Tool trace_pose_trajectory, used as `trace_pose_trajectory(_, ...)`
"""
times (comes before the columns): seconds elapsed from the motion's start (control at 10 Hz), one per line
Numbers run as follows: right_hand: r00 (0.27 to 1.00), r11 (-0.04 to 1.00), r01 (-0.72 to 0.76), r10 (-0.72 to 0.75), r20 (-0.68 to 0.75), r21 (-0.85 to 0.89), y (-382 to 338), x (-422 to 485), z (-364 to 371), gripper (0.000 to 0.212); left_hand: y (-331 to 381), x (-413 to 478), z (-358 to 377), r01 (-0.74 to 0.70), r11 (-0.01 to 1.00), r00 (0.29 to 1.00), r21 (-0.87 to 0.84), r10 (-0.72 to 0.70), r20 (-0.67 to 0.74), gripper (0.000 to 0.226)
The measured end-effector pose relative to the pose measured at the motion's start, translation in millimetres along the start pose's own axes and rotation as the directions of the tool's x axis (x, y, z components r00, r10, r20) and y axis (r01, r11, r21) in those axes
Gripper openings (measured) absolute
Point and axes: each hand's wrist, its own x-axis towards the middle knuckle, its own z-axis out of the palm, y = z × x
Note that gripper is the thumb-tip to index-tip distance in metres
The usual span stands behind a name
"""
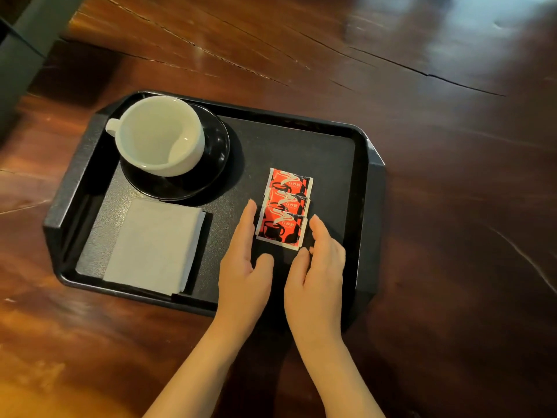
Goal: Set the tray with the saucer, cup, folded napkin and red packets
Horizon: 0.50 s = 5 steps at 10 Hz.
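A black tray [301, 137] lies on the wooden table. In its far left corner a black saucer [215, 152] carries an empty white cup [159, 135], handle to the left. A folded white napkin [153, 245] rests in the near left part. Three red packets [284, 208] overlap in a row right of the middle. My left hand [245, 267] stands edge-on against the left side of the packets, fingers straight. My right hand [316, 267] flanks their right side, fingertips at the nearest packet's corner. Neither hand grips anything.
The dark, glossy wooden table [437, 176] has long cracks running across it behind and to the right of the tray. A dark upright panel [27, 40] stands at the far left edge.
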Motion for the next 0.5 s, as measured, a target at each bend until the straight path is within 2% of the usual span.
trace_pose_trajectory(0.3, 0.997, 0.998, 0.012, -0.016, -0.071, -0.054, -1.8, -0.3, 12.2, 0.046, 4.4, 6.4, -11.0, -0.011, 0.993, 0.997, 0.115, 0.002, 0.073, 0.075)
trace_pose_trajectory(0.5, 0.987, 0.997, -0.041, 0.031, -0.156, -0.058, -3.7, -3.1, 21.5, 0.044, 7.0, 10.9, -21.1, -0.073, 0.976, 0.986, 0.204, 0.039, 0.164, 0.071)
